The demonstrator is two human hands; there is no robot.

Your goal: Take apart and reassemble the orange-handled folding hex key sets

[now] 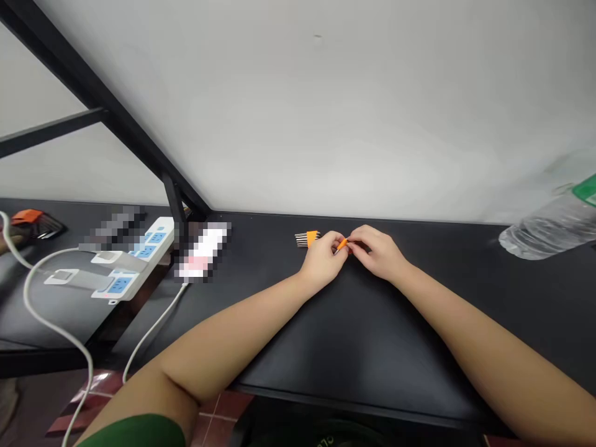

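Observation:
My left hand (pixel 323 257) and my right hand (pixel 378 251) meet near the back of a black table (pixel 363 347), close to the white wall. Both are closed in a pinch on a small orange piece (pixel 342 244) held between their fingertips. What the piece is exactly I cannot make out. Just left of my left hand lies an orange holder with a row of thin metal rods (pixel 307 238), flat on the table and apart from my fingers.
A clear plastic water bottle with a green label (pixel 549 226) lies at the right. A white power strip with blue sockets (pixel 135 257) and white cables (pixel 51 323) sits on the left, beside a black metal frame post (pixel 177 217). An orange item (pixel 28 217) lies far left.

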